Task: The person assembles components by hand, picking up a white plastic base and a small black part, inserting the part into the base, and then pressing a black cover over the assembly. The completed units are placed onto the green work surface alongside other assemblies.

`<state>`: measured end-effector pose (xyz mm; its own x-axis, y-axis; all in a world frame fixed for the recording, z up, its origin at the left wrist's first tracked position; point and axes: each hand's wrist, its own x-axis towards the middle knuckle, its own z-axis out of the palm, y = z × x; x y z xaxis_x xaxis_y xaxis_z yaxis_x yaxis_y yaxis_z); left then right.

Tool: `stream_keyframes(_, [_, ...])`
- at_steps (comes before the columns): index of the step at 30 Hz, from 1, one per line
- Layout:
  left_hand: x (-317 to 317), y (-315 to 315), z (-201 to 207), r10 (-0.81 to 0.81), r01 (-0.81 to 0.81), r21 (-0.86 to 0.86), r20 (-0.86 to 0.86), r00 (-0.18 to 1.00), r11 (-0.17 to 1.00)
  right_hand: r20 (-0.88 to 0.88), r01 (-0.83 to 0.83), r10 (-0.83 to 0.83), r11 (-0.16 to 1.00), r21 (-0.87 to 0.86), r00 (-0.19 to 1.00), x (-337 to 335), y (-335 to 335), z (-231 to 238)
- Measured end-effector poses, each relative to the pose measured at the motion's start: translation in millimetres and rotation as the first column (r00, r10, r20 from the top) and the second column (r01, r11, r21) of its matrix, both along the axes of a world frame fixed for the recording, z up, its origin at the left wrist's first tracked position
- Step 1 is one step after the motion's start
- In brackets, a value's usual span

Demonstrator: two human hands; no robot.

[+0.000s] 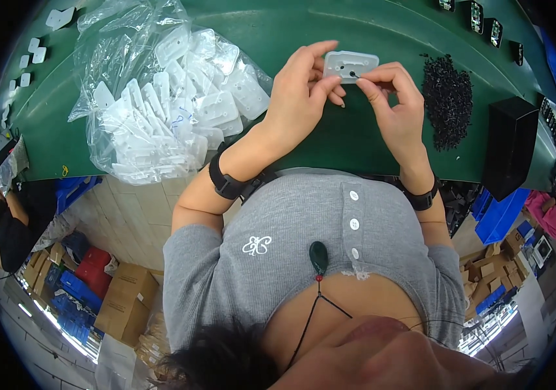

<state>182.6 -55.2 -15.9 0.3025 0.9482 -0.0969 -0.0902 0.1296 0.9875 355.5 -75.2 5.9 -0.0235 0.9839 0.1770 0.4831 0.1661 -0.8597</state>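
Note:
My left hand (302, 88) grips a translucent white plastic cover (364, 60) by its left end, thumb and fingers closed on it. Dark spots show on the cover's face. At its lower right edge, my right hand (395, 101) pinches a small black part (354, 74) between thumb and forefinger, against the cover. How far the part sits in the cover is too small to tell. Beside my right hand lies a heap of small black parts (447, 104). To the left of my left hand, a clear plastic bag (99, 153) holds many similar white covers (216, 107).
On the green table (382, 146), a tall black box (510, 146) stands at the right edge. Small circuit boards in black housings (475, 18) line the far right. Several white pieces (39, 54) lie at the far left. Another person (15, 227) works at the left.

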Motion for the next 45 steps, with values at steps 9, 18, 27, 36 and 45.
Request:
stream_keyframes(9, [0.5, 1.5, -1.2, -0.012, 0.025, -0.095, 0.136, 0.991, 0.995, -0.046, -0.009, 0.006, 0.999, -0.048, 0.999, -4.1, 2.3, 1.2])
stream_keyframes(18, [0.7, 2.9, -5.6, 0.038, -0.028, -0.058, 0.186, 0.982, 0.998, -0.139, 0.019, -0.025, 0.999, -0.043, 0.99, -10.8, 2.5, -5.2])
stream_keyframes(27, [-2.8, 2.6, -0.5, 0.056, -0.048, -0.055, 0.161, 0.985, 0.997, 0.185, 0.048, -0.075, 0.987, 0.15, 0.98, -5.9, 11.5, 5.2])
stream_keyframes(36, [-10.9, 8.8, 2.1, 0.069, -0.03, -0.179, 0.218, 0.973, 0.983, -0.102, -0.073, 0.059, 0.987, -0.14, 0.993, -5.7, 18.2, -1.7])
stream_keyframes(45, [-22.3, 37.8, -12.8, 0.328, -0.206, 0.374, -0.301, 0.896, 0.904, 0.396, -0.113, -0.023, 0.942, 0.317, 0.918, -35.5, 136.1, 18.2])
